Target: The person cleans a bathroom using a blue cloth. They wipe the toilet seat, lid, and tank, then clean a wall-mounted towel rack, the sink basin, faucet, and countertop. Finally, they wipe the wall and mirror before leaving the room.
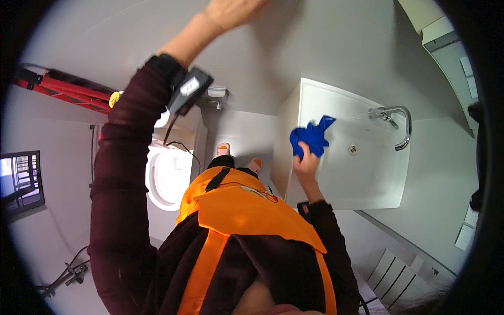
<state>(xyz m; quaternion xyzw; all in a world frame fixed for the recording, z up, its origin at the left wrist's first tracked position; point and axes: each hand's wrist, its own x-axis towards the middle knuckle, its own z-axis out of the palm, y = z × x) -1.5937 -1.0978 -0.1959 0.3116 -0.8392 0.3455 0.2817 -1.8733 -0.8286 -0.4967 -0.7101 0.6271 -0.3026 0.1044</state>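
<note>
My left hand (236, 11) is raised at the top edge of the picture, in front of a grey wall; it is partly cut off and blurred, and its fingers do not show clearly. A blue cloth (314, 136) is bunched in my right hand (305, 162), at the near left side of a white rectangular washbasin (366, 185). Part of the cloth spreads over the inside of the basin. Right of the cloth is the round metal drain (352, 148), and a curved chrome faucet (405, 126) stands at the basin's right side.
A white toilet (167, 181) stands to my left, with a chrome wall fitting (217, 93) beyond it. Red folded metal gear (71, 90) leans at the far left. A black device with a cable (190, 90) is strapped to my left forearm. A mirror cabinet (449, 51) hangs at upper right.
</note>
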